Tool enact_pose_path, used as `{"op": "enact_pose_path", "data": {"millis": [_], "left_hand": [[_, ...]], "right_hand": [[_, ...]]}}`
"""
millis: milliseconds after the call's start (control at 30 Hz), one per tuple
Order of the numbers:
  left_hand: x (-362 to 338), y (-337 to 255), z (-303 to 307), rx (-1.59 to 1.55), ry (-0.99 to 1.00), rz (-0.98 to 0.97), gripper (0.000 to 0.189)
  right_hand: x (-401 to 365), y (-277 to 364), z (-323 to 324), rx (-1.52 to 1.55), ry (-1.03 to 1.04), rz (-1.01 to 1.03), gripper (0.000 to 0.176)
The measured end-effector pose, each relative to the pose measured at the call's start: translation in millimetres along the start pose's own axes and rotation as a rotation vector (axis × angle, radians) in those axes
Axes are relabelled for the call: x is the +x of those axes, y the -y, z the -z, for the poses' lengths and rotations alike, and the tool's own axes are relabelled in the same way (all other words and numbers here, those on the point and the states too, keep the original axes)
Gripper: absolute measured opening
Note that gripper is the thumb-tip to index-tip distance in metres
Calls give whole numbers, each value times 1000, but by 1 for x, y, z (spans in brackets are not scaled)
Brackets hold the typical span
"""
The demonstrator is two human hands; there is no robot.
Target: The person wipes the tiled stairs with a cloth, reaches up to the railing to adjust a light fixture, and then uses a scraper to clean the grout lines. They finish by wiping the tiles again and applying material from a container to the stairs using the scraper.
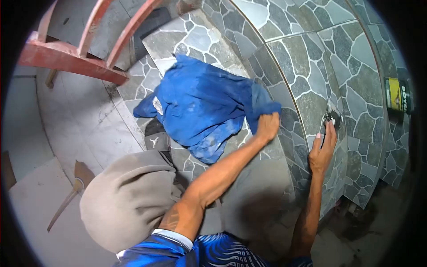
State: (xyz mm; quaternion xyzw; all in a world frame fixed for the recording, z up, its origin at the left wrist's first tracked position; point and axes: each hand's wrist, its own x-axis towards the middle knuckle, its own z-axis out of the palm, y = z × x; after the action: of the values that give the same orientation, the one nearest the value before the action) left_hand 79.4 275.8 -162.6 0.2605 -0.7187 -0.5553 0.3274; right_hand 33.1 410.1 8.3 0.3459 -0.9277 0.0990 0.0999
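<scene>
My left hand is closed round the right end of a blue cloth. The rest of that cloth lies spread over the stone-patterned tiles, with pale smudges on it. Farther right, my right hand reaches up along the tiled surface. Its fingers are stretched out, with the tips at a small dark patch with white residue round it. Whether the fingertips hold anything small there cannot be made out.
A red frame with curved bars stands at the upper left. A black and yellow container is at the far right. A brush-like tool lies on the floor at lower left, beside my bent knee.
</scene>
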Motion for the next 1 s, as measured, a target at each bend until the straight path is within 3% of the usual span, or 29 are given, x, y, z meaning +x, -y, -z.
{"op": "enact_pose_path", "data": {"millis": [67, 100, 133, 167, 200, 267, 333, 400, 467, 533, 600, 633, 667, 700, 733, 800, 867, 933, 1000], "left_hand": [[29, 9, 12, 244, 240, 113, 19], [44, 22, 2, 265, 8, -8, 11], [69, 16, 16, 282, 68, 98, 10], [86, 23, 22, 304, 35, 83, 10], [103, 28, 29, 166, 22, 181, 9], [81, 9, 26, 317, 123, 187, 16], [32, 22, -6, 155, -296, -107, 30], [26, 42, -8, 255, -194, -199, 25], [69, 29, 39, 560, 346, 68, 19], [138, 42, 62, 365, 85, 126, 15], [124, 41, 51, 323, 6, 130, 15], [115, 35, 40, 292, -40, 120, 15], [76, 23, 32, 308, 74, 122, 25], [33, 28, 0, 165, -200, -32, 39], [3, 4, -20, 186, -242, -13, 39], [-14, -10, -22, 256, -97, 21, 35], [23, 7, 20, 351, 275, 7, 25], [83, 12, 31, 300, 267, 213, 13], [57, 2, 21, 271, 233, 208, 18]], "right_hand": [[3, -5, 1, 4, 15, 2, 45], [0, -5, 0, 16, 25, -8, 45], [-1, -4, -1, 22, 27, -8, 45], [0, -2, -1, 26, 18, -6, 45], [0, -1, 0, 27, 11, -8, 46], [-6, -1, 1, 26, 6, -14, 46], [0, -5, -2, 33, 0, -2, 46], [-1, -6, 2, 26, 9, 2, 46], [0, -6, -1, 39, 10, 21, 46], [4, -5, -2, 13, 8, 36, 46], [1, -3, -4, 10, 3, 27, 46], [1, -5, -4, 11, 3, 27, 46], [1, -7, -3, 8, 4, 30, 46], [3, -5, -2, 14, 10, 27, 47], [6, -3, -2, 23, 5, 24, 47], [3, -2, 0, 34, 29, 11, 47], [2, -8, -2, 17, 32, 39, 47], [3, -4, -1, -2, 38, 29, 47], [-1, 1, 2, 8, 43, 5, 47]]}}
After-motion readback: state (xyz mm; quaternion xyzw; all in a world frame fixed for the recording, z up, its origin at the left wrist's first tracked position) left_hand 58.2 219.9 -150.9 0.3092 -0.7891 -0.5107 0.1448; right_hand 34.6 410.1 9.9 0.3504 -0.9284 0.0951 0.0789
